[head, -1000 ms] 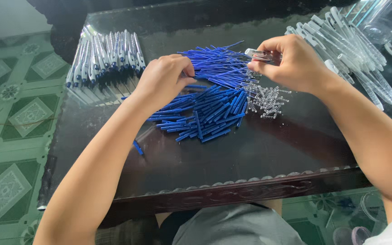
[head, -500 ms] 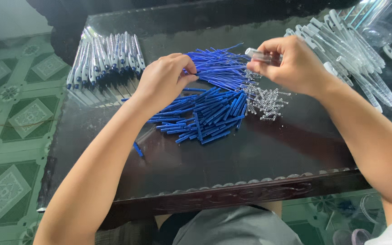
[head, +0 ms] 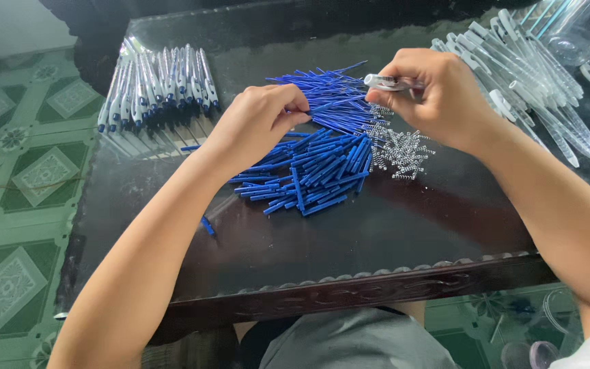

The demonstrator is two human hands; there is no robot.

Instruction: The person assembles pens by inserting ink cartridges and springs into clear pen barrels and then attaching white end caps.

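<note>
Head view: left hand (head: 257, 123) pinches a blue refill (head: 329, 106) above the refill pile (head: 315, 171), right hand (head: 438, 96) grips a clear pen barrel (head: 387, 83).

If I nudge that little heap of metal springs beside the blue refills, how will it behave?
The small silvery coil springs look tangled into one heap, so a nudge would probably drag several together. They seem very light and may skid or roll on the glossy dark table. Picked from the pile, one would likely lift neighbours hooked to it.
</note>
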